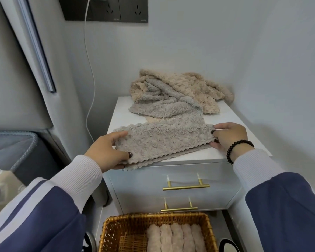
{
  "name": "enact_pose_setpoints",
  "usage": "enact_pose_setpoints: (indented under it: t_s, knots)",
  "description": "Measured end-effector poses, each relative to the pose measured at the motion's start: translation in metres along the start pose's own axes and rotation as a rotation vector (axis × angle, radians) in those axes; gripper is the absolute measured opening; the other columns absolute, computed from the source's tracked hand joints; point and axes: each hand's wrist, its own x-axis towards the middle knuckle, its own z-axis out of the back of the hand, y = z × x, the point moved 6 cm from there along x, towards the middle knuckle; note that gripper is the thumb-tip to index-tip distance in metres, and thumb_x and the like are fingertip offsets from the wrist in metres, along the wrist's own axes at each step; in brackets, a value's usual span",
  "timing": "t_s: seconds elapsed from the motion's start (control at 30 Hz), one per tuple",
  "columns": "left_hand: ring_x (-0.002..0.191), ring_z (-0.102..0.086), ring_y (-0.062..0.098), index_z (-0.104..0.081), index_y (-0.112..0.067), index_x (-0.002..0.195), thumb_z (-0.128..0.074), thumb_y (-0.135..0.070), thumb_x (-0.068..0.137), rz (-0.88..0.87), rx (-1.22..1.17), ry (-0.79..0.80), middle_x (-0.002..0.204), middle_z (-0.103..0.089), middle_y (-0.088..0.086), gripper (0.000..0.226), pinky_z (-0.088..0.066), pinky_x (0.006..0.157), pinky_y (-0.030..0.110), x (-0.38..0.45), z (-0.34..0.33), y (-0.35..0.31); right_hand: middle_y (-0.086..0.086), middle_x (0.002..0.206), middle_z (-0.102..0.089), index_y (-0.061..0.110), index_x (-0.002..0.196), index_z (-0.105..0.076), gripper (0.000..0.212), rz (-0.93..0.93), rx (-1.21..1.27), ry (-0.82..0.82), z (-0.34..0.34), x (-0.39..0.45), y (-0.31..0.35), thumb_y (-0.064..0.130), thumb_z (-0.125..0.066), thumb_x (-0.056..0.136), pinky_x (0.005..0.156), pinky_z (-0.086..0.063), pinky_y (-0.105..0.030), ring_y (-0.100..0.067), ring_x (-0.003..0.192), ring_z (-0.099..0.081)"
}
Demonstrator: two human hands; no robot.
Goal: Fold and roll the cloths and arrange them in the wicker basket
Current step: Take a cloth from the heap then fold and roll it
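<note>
Left hand (pixel 108 150) and right hand (pixel 227 136) pinch the ends of a folded grey cloth (pixel 162 140) on the nightstand (pixel 231 117) — soft, limp, best gripped at corners — wicker basket (pixel 210 231) at six o'clock.

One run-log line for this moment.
step: folding | grey cloth on nightstand | left hand, right hand gripping ends | wicker basket: rolls inside

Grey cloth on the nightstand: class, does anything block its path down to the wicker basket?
Nothing visible does. The folded grey fleece cloth lies at the white nightstand's front edge; the brown wicker basket sits open below, with free space left of five beige rolled cloths.
</note>
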Motion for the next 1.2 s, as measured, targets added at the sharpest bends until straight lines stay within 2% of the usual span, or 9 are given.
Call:
enact_pose_setpoints:
  t_s: [0.2, 0.3, 0.37, 0.5, 0.6, 0.73, 0.83, 0.93, 1.2]
  knots:
    - [0.077, -0.069, 0.025, -0.035, -0.031, 0.145, -0.081, -0.014, 0.071, -0.023, 0.306, -0.092, 0.129, -0.054, 0.007, 0.088, -0.060, 0.070, 0.036, -0.003, 0.007, -0.003, -0.009, 0.098, -0.062, 0.013, 0.088, -0.064, 0.013, 0.031, -0.100, -0.009, -0.001, 0.000, 0.003, 0.003, -0.070, 0.083, 0.048, -0.057, -0.027, -0.019, 0.061, -0.063]
    - [0.069, -0.070, 0.022, -0.030, -0.018, 0.144, -0.083, -0.030, 0.070, 0.061, 0.395, -0.094, 0.099, -0.068, 0.009, 0.092, -0.061, 0.068, 0.038, -0.005, 0.010, 0.002, -0.009, 0.094, -0.062, 0.010, 0.093, -0.063, 0.024, 0.057, -0.168, 0.027, -0.003, -0.002, 0.006, 0.005, -0.079, 0.074, 0.053, -0.059, -0.029, -0.023, 0.070, -0.066]
    - [0.063, -0.071, 0.015, -0.031, -0.012, 0.138, -0.080, -0.038, 0.072, 0.102, 0.470, -0.083, 0.081, -0.071, 0.005, 0.086, -0.061, 0.064, 0.034, -0.008, 0.011, 0.003, -0.009, 0.091, -0.063, 0.008, 0.094, -0.064, 0.028, 0.077, -0.240, 0.042, -0.005, -0.002, 0.008, 0.007, -0.081, 0.072, 0.069, -0.060, -0.035, -0.027, 0.078, -0.068]
    - [0.066, -0.072, 0.016, -0.031, -0.018, 0.111, -0.073, -0.041, 0.078, 0.126, 0.500, -0.051, 0.073, -0.073, 0.003, 0.058, -0.061, 0.066, 0.034, -0.015, 0.008, 0.004, -0.009, 0.076, -0.065, 0.006, 0.072, -0.065, 0.015, 0.126, -0.418, 0.053, -0.004, -0.007, 0.014, 0.010, -0.079, 0.072, 0.088, -0.054, -0.046, -0.033, 0.089, -0.069]
    - [0.072, -0.072, 0.020, -0.032, -0.021, 0.111, -0.072, -0.030, 0.081, 0.139, 0.380, -0.003, 0.078, -0.074, 0.008, 0.050, -0.061, 0.074, 0.039, -0.017, 0.002, 0.009, -0.007, 0.062, -0.062, 0.012, 0.054, -0.049, 0.032, 0.127, -0.500, 0.058, 0.001, -0.011, 0.013, 0.004, -0.074, 0.072, 0.084, -0.056, -0.041, -0.028, 0.072, -0.068]
    - [0.071, -0.073, 0.019, -0.030, -0.016, 0.143, -0.073, -0.015, 0.082, 0.154, 0.122, 0.007, 0.074, -0.075, 0.008, 0.075, -0.057, 0.066, 0.030, -0.017, 0.001, 0.012, -0.008, 0.058, -0.057, 0.012, 0.060, -0.047, 0.032, 0.073, -0.494, 0.109, 0.013, -0.019, 0.007, 0.000, -0.074, 0.073, 0.078, -0.056, -0.039, -0.022, 0.057, -0.061]
    - [0.071, -0.071, 0.018, -0.052, -0.010, 0.119, -0.075, -0.014, 0.080, 0.146, 0.006, -0.060, 0.077, -0.073, 0.010, 0.046, -0.056, 0.062, 0.029, -0.015, 0.009, 0.008, -0.011, 0.063, -0.055, 0.011, 0.062, -0.046, 0.032, 0.063, -0.565, 0.156, 0.023, -0.030, 0.003, 0.004, -0.074, 0.075, 0.065, -0.053, -0.035, -0.023, 0.053, -0.053]
    - [0.074, -0.071, 0.020, -0.056, -0.008, 0.096, -0.073, -0.007, 0.080, 0.150, -0.079, -0.093, 0.086, -0.072, 0.016, 0.023, -0.056, 0.060, 0.030, -0.013, 0.011, 0.009, -0.009, 0.065, -0.043, 0.013, 0.061, -0.039, 0.039, 0.078, -0.638, 0.218, 0.031, -0.042, -0.002, 0.008, -0.075, 0.074, 0.050, -0.034, -0.028, -0.021, 0.056, -0.038]
    - [0.052, -0.068, 0.016, -0.062, -0.001, 0.093, -0.070, -0.010, 0.086, 0.249, -0.295, 0.053, 0.069, -0.069, 0.013, 0.014, -0.055, 0.048, 0.022, -0.021, -0.013, 0.004, -0.016, 0.092, -0.064, 0.003, 0.084, -0.054, 0.014, -0.156, 0.112, 0.346, 0.034, -0.077, -0.008, -0.010, -0.056, 0.087, 0.055, -0.057, -0.024, -0.022, 0.079, -0.062]
